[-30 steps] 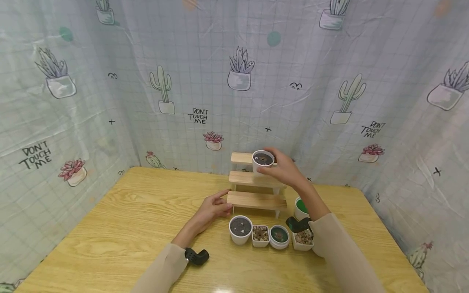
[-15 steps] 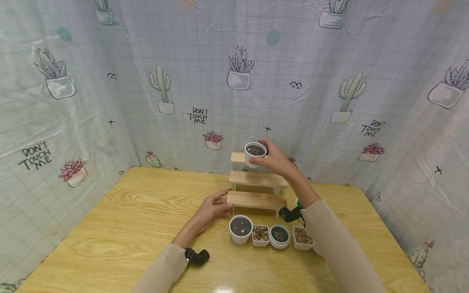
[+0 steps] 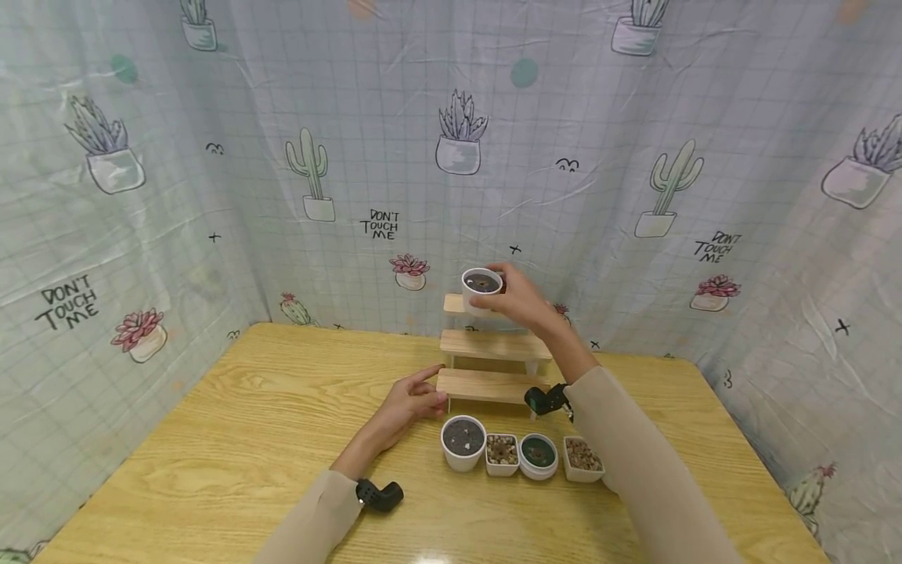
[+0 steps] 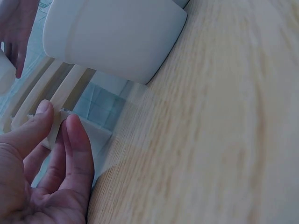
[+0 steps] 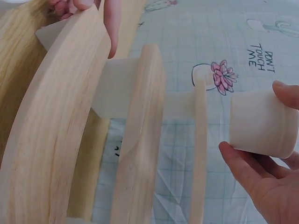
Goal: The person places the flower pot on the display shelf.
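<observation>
In my right hand (image 3: 523, 301) is a white round flower pot (image 3: 474, 298) of dark soil, gripped by its side between thumb and fingers. The right wrist view has the pot (image 5: 261, 123) upright relative to the steps, a gap apart from the top board (image 5: 200, 154). A three-step wooden plant stand (image 3: 486, 384) with white supports stands below it. My left hand (image 3: 403, 403) pinches the left end of the lowest board; in the left wrist view its thumb (image 4: 35, 128) lies on top and its fingers curl underneath.
In front of the stand are a larger white pot of soil (image 3: 463, 439), a square pot of pebbles (image 3: 502, 453), a round pot with a green top (image 3: 539, 454) and another square pebble pot (image 3: 582, 457). A patterned curtain (image 3: 395, 141) hangs behind the wooden table (image 3: 282, 407).
My right hand has carried the soil pot left and upward, from the middle of the top board to over its left end. My left hand has kept its place on the stand.
</observation>
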Available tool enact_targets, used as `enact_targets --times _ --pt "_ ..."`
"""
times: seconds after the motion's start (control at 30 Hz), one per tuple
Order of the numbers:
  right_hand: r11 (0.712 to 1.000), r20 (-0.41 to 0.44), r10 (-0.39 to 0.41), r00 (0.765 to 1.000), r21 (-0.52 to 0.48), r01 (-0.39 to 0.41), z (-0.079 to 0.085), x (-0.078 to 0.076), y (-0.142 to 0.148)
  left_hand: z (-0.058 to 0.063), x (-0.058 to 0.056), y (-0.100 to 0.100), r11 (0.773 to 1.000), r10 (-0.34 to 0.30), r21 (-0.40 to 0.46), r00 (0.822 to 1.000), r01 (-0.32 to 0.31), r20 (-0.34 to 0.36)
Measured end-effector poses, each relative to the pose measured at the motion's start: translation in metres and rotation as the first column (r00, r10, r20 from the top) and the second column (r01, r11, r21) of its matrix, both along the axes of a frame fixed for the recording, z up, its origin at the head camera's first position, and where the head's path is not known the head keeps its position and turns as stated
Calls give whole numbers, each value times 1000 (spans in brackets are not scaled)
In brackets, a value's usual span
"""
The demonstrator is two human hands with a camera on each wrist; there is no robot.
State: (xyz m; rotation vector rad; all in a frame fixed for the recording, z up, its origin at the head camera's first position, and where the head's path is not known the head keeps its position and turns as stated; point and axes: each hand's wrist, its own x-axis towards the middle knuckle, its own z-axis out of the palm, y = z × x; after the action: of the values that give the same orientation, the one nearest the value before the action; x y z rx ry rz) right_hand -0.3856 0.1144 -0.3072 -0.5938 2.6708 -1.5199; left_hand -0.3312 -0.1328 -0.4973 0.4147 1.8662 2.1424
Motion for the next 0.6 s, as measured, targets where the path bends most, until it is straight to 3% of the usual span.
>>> enact_targets --times 0.33,0.6 --pt "997 13 -23 1000 -71 24 -2 -10 -9 0 -3 1 1000 -14 6 1000 14 -8" --pt "996 13 -80 997 -38 80 -4 -15 -17 -1 -2 1 1000 -8 1 1000 8 2"
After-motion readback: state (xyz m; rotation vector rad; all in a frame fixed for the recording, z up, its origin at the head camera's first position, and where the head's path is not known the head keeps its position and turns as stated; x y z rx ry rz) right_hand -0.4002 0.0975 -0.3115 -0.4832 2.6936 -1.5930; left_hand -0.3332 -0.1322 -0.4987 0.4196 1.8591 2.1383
